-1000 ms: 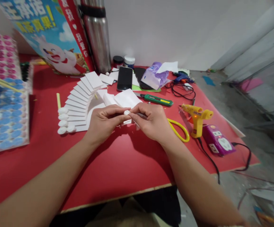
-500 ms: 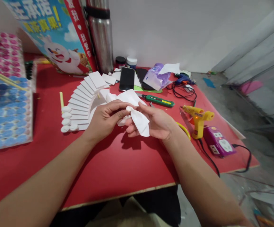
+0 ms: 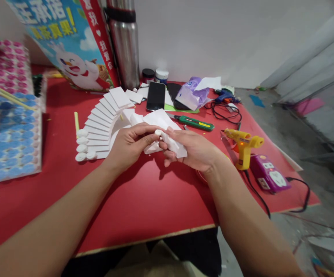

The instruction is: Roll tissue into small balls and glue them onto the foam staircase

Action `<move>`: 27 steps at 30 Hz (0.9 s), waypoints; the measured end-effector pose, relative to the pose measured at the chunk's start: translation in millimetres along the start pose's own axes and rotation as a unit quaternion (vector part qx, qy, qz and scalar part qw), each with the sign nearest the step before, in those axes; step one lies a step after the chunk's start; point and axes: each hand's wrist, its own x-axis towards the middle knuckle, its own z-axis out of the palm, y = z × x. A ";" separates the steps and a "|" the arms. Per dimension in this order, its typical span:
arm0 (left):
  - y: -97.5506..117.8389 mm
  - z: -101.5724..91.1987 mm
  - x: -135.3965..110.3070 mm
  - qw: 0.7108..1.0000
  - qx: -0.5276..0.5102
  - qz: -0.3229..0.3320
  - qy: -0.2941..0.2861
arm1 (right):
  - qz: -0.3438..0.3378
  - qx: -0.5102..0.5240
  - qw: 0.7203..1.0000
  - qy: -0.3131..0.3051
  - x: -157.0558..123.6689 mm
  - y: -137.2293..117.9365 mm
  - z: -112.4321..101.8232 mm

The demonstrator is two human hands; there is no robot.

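Note:
Between my hands is a strip of white tissue paper (image 3: 176, 145), with a small rolled knob at its left end. My left hand (image 3: 133, 142) pinches that rolled end between thumb and fingertips. The loose tail lies in my right hand (image 3: 194, 148), whose thumb presses on it while the fingers curl beneath. Behind the hands more white tissue (image 3: 158, 118) is spread on the red table. Left of my left hand, white cards (image 3: 97, 129) lie fanned out, and several small white rolled rosettes (image 3: 82, 148) sit at their near end.
A green utility knife (image 3: 195, 122) lies behind my right hand. To the right stand a yellow glue gun (image 3: 243, 144) and a purple power socket (image 3: 270, 173) with cables. Phones (image 3: 156, 96), a steel flask (image 3: 125, 50) and a printed bag (image 3: 68, 46) are at the back. Blue and pink rosettes (image 3: 14, 142) fill the left.
My right hand has closed onto the tissue strip, its thumb now pressing over the tail that hung loosely before. My left hand keeps its pinch in nearly the same place.

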 end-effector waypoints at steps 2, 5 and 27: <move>0.3 0.3 -0.2 1.000 -0.001 0.001 0.001 | -0.012 -0.038 0.999 0.013 -1.7 0.0 1.3; -0.5 1.0 0.0 1.000 0.002 0.007 0.020 | -0.032 -0.092 0.995 0.028 -3.3 -0.4 3.8; 2.4 10.5 -4.5 0.994 -0.040 -0.049 0.092 | -0.327 -0.637 0.683 0.146 -8.1 7.5 12.1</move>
